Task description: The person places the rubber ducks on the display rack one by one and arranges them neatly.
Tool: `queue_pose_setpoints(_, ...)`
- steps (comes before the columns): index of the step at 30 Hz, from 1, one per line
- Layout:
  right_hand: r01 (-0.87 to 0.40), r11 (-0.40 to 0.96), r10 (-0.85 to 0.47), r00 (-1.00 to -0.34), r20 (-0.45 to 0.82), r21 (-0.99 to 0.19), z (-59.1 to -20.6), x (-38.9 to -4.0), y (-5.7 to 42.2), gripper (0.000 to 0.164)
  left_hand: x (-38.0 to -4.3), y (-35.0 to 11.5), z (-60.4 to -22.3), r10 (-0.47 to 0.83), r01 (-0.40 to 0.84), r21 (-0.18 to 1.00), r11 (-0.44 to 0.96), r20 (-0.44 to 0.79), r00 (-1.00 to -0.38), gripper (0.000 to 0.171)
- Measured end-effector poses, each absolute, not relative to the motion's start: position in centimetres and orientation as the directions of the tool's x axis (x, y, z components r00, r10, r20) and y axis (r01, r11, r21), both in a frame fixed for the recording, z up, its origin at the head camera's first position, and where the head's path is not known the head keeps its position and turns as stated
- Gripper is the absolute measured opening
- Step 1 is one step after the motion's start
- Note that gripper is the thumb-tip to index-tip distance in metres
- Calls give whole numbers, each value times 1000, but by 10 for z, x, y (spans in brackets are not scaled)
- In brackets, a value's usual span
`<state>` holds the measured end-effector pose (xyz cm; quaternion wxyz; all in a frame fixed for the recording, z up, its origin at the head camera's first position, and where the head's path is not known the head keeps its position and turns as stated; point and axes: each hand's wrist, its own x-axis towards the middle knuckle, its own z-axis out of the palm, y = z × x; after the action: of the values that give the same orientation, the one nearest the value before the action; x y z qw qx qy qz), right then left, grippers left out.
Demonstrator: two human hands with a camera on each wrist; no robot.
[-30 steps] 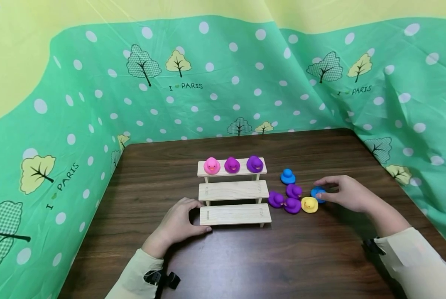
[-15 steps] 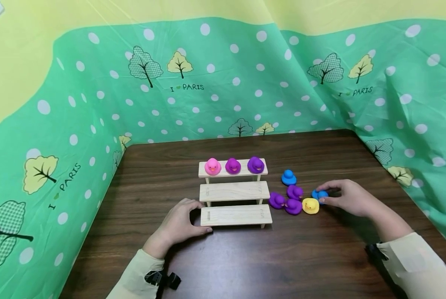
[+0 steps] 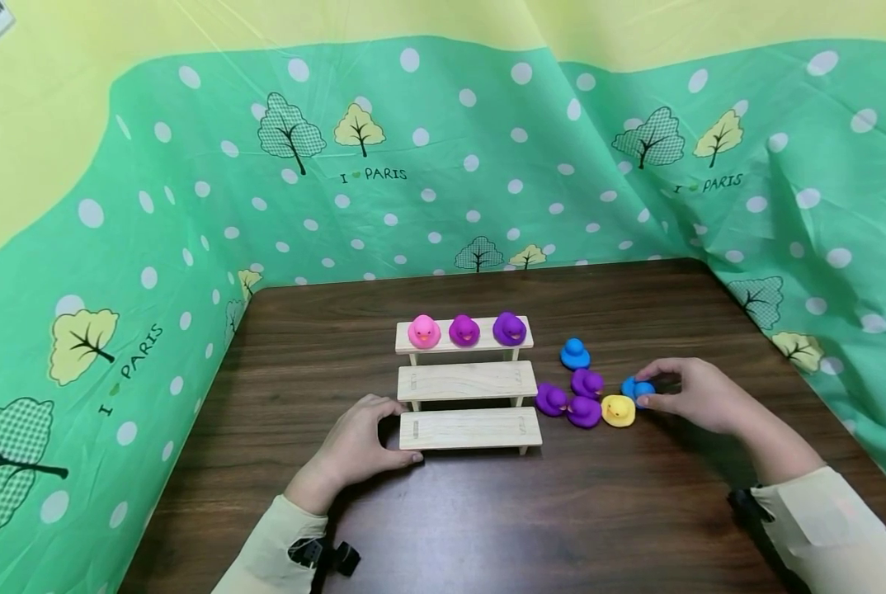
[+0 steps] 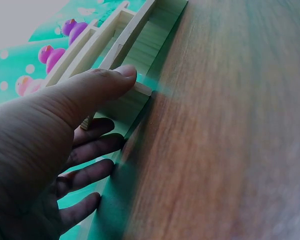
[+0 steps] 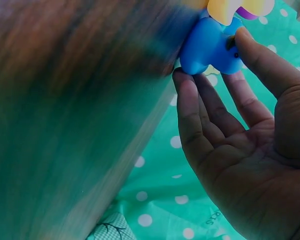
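Observation:
My right hand (image 3: 699, 396) pinches a blue rubber duck (image 5: 205, 47) between thumb and fingers at the right of the duck group. The duck is low by the table surface; in the head view the fingers partly cover it. My left hand (image 3: 357, 441) holds the left end of a three-step wooden stand (image 3: 468, 429), thumb at the front edge of the lowest step and fingers round its end. On the top step sit a pink duck (image 3: 424, 332), a magenta duck (image 3: 464, 330) and a purple duck (image 3: 510, 329). The middle and lowest steps are bare.
Right of the stand lie purple ducks (image 3: 584, 412), a yellow duck (image 3: 619, 411) close to my right hand, and another blue duck (image 3: 575, 354) farther back. Green polka-dot cloth (image 3: 428, 165) encloses the dark wooden table (image 3: 487, 528) at the back and sides.
My right hand's thumb and fingers have closed on the blue duck, which has turned slightly. My left hand stays at the stand. The view has shifted slightly.

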<state>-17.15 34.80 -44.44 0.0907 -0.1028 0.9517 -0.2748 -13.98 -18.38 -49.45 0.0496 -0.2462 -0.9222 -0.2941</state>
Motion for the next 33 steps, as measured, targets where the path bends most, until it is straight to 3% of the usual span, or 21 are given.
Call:
queue_pose_setpoints(10, -139, 826, -228, -969, -97, -546, -443, -169, 347, 33, -139, -183, -494, 424, 482, 521, 704, 236, -874, 54)
queue_pose_setpoints(20, -127, 804, -174, -984, -26, -581, -435, -168, 343, 44, -138, -183, -494, 423, 480, 522, 705, 235, -875, 55)
queue_pose_setpoints(33, -269, 765, -224, -963, 151, -586, -412, -157, 307, 33, -139, -183, -493, 414, 470, 535, 702, 230, -881, 55)
